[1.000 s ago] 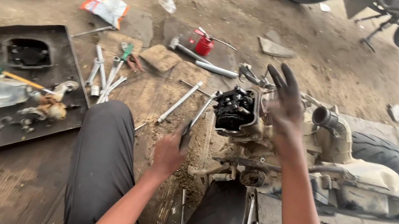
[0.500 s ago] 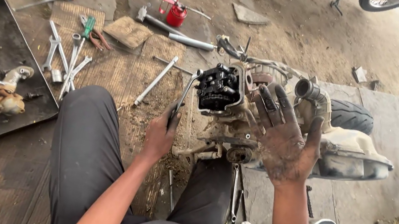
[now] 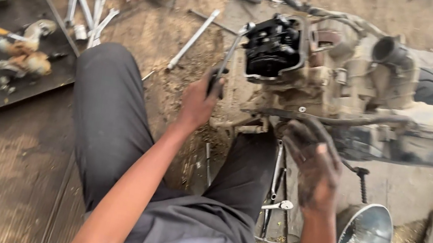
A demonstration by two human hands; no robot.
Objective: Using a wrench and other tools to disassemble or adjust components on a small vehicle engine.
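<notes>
My left hand is curled round the dark handle of a long tool; its thin shaft runs up from my fist to the black cylinder head of the engine, which lies on its side on the ground in front of my knees. My right hand, black with grease, hangs just below the engine's underside with the fingers loosely bent and nothing in them; it is blurred, so I cannot tell whether it touches the casing. Judging from this, I am working a fastener at the head's left edge, and the next move calls for a steady turn of the handle while the free hand braces the engine. Left of the engine, loose spanners lie on the dirt. Further left sits a dark tray of parts. Below the engine, by my right forearm, is a shiny headlamp bowl.
</notes>
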